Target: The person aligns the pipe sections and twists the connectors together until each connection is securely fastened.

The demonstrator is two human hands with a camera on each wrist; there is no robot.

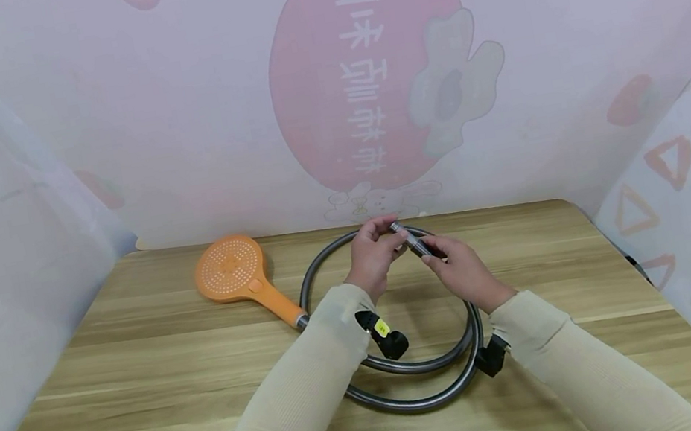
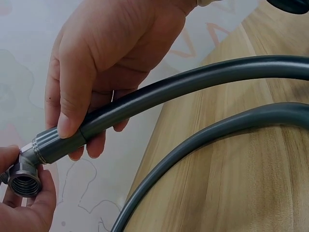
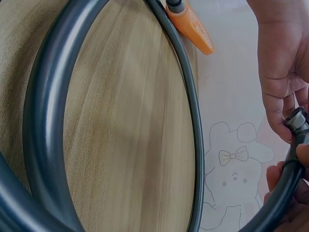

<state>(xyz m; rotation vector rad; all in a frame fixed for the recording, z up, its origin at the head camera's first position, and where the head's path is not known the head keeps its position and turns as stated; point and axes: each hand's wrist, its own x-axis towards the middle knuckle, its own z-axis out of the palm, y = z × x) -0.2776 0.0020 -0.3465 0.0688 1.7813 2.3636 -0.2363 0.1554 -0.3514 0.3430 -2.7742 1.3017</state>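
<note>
My left hand [image 1: 373, 252] pinches a small angled metal fitting [image 2: 30, 157] whose threaded round opening shows in the left wrist view. The fitting joins the end of a dark grey shower hose [image 2: 183, 84]. My right hand [image 1: 464, 272] grips the hose just behind that fitting, thumb on its collar and fingers curled beneath. Both hands are raised over the far part of the table, close together. To their left lies an orange shower head [image 1: 229, 268], spray face up, its handle attached to the hose's other end.
Loops of hose [image 1: 416, 406] lie coiled on the wooden table [image 1: 146, 413] below the forearms. A pale printed backdrop [image 1: 221, 114] rises behind the table's far edge, with side walls left and right. Black wrist cameras [image 1: 394, 343] hang under the sleeves, near the hose.
</note>
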